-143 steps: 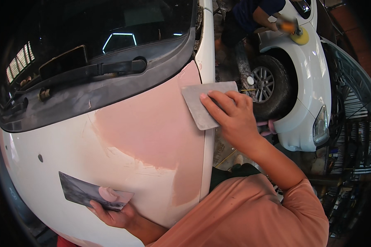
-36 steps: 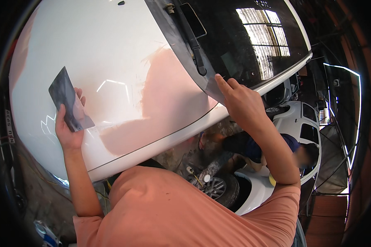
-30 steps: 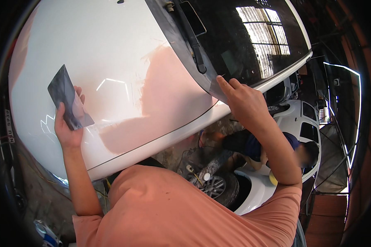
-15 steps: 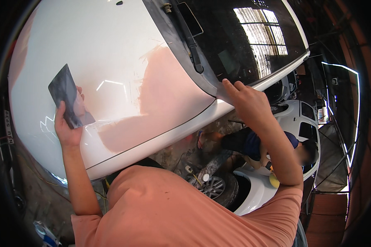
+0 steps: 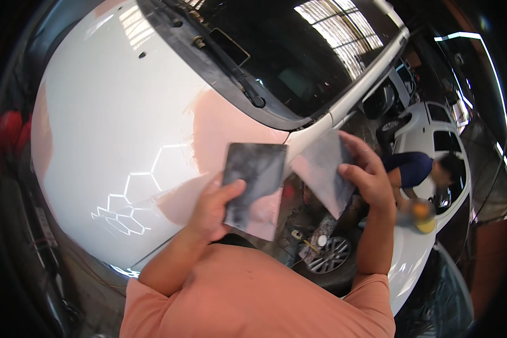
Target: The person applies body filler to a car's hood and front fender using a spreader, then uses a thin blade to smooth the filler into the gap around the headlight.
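Observation:
My left hand (image 5: 211, 208) grips a flat, dark grey rectangular filler spreader (image 5: 256, 169), thumb on its face. Pale pink filler is smeared along its lower edge. Pinched in my right hand (image 5: 372, 174) is a second thin grey filler spreader (image 5: 323, 169), tilted, with a pink smear at its left side. The two spreaders are close together but apart, in front of my chest and above the fender edge of a white car. Beyond them lies its white hood (image 5: 107, 112), with a large pink filler patch (image 5: 228, 124) near the windshield corner.
A dark windshield (image 5: 281, 50) with a wiper arm (image 5: 236, 73) is at the far side. To the right, a person in dark blue (image 5: 411, 169) bends beside another white car (image 5: 405, 276). A wheel (image 5: 329, 253) stands low between the cars.
My right hand has come away from the windshield corner, down and toward me. My left hand has moved right with its spreader, bringing both spreaders side by side. The view has shifted.

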Demonstrator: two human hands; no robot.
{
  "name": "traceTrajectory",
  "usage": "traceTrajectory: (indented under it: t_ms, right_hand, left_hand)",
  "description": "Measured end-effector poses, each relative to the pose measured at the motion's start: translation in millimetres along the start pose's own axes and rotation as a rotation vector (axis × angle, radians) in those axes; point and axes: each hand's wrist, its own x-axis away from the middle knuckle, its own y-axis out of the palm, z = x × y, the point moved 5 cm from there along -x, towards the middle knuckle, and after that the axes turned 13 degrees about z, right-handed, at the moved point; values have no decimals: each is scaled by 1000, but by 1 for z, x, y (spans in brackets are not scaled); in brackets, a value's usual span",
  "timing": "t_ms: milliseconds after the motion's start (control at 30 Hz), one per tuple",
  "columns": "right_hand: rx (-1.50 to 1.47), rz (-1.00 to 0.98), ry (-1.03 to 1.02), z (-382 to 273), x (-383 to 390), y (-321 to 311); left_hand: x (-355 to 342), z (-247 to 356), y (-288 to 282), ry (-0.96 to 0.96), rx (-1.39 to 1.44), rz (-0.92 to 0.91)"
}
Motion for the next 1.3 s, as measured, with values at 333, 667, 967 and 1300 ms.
traceTrajectory:
  t_ms: [333, 667, 967, 1300]
  right_hand:
    - [84, 83, 306, 36, 96, -9]
    - [371, 348, 250, 42, 170, -19]
    - [-895, 976, 208, 112, 152, 43]
    - [144, 1031, 14, 101, 50, 116]
  left_hand:
    - [19, -59, 1, -387, -91, -75]
    - [25, -57, -11, -456, -152, -92]
    - [-33, 110, -97, 175, -120, 109]
    - [-73, 167, -145, 359, -73, 66]
